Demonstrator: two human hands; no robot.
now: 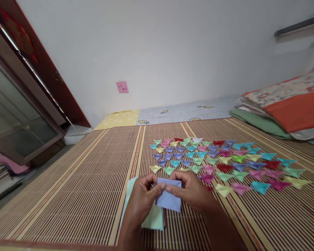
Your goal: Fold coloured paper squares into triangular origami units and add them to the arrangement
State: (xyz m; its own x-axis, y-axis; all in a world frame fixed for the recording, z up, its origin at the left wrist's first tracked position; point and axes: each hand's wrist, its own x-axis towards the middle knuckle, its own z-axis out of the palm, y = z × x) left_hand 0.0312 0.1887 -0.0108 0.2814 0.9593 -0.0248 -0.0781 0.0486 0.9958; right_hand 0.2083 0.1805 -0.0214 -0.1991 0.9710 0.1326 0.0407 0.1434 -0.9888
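Note:
A square of lavender paper [170, 202] with fold creases hangs between both hands, above the mat. My left hand [145, 191] pinches its left side, thumb on the front face and fingers behind. On the upper right part, my right hand [189, 190] grips it the same way, the two thumb tips nearly meeting at the middle. Under my left hand and forearm lies a stack of pale green paper sheets [154, 219], partly hidden. Rows of small folded paper pieces [223, 190] in many colours spread over the mat beyond and right of my right hand.
A striped bamboo mat [94, 195] covers the bed. Folded bedding with an orange and floral cover [295, 108] is piled at the right. Checked cloth [172, 113] lines the wall edge, and a pink note [122, 87] sticks to the wall. A glass-paned cabinet [18, 115] stands left.

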